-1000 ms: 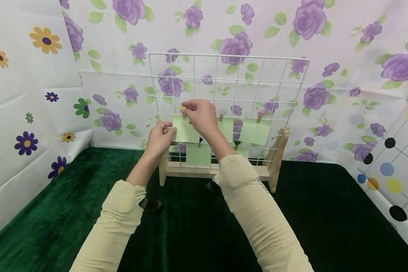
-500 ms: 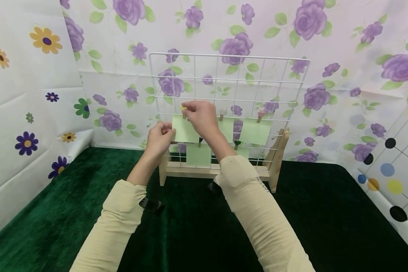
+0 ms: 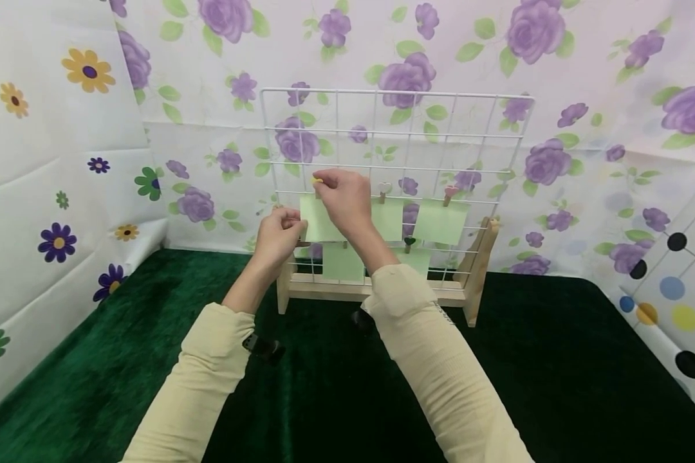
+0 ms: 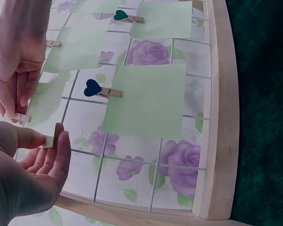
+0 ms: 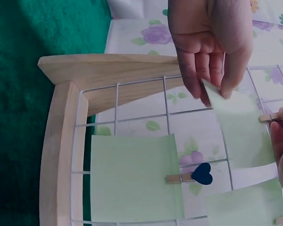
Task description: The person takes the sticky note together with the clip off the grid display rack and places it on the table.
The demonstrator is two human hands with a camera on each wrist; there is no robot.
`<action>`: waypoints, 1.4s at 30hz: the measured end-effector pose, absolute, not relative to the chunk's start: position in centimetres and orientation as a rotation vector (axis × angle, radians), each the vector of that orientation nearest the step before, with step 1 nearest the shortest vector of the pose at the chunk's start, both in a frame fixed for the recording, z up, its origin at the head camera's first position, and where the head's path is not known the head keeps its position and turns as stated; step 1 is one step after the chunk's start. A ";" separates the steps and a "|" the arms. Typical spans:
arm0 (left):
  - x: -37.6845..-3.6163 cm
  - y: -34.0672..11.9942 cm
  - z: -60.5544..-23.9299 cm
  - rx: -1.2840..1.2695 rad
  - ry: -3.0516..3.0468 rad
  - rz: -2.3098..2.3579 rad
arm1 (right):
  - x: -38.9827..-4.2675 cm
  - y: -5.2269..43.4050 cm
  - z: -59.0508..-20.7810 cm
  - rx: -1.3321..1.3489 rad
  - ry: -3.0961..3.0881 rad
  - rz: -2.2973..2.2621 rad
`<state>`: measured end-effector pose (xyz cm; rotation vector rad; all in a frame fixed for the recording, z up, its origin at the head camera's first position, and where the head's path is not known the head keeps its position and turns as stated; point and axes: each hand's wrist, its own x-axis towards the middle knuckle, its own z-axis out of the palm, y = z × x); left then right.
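Note:
A white wire grid (image 3: 394, 132) stands upright in a wooden stand (image 3: 479, 267). Several pale green notes hang on it from small heart-topped wooden pegs. My right hand (image 3: 320, 182) pinches a yellow-tipped peg (image 4: 15, 117) at the top of the leftmost upper note (image 3: 320, 222). My left hand (image 3: 295, 227) pinches that note's lower left corner (image 4: 49, 140) between thumb and fingers; the right wrist view shows the same pinch (image 5: 212, 92). Below it a note (image 4: 146, 101) hangs from a blue heart peg (image 4: 96, 88).
Dark green velvet (image 3: 556, 360) covers the table in front of the stand. Flowered sheets (image 3: 64, 193) wall in the left, back and right sides. Two more notes (image 3: 440, 222) hang to the right on the same wire, and a green heart peg (image 4: 122, 17) holds another.
Both hands keep their holds on peg and note corner. Only the view has drifted slightly to the left.

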<state>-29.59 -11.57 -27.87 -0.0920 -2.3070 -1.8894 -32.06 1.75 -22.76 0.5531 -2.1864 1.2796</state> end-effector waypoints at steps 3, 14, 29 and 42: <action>-29.5 -11.6 -28.1 -0.058 -2.374 -1.838 | -32.2 1.6 -23.2 0.557 -2.104 1.363; -29.3 -11.6 -28.5 -0.033 -2.413 -1.827 | -32.2 1.2 -23.3 0.565 -1.978 1.318; -28.8 -12.6 -29.3 -0.130 -2.452 -1.827 | -31.3 3.5 -23.6 0.671 -2.102 1.342; -27.8 -13.6 -30.3 -0.111 -2.462 -1.906 | -30.1 6.0 -25.3 0.634 -2.209 1.539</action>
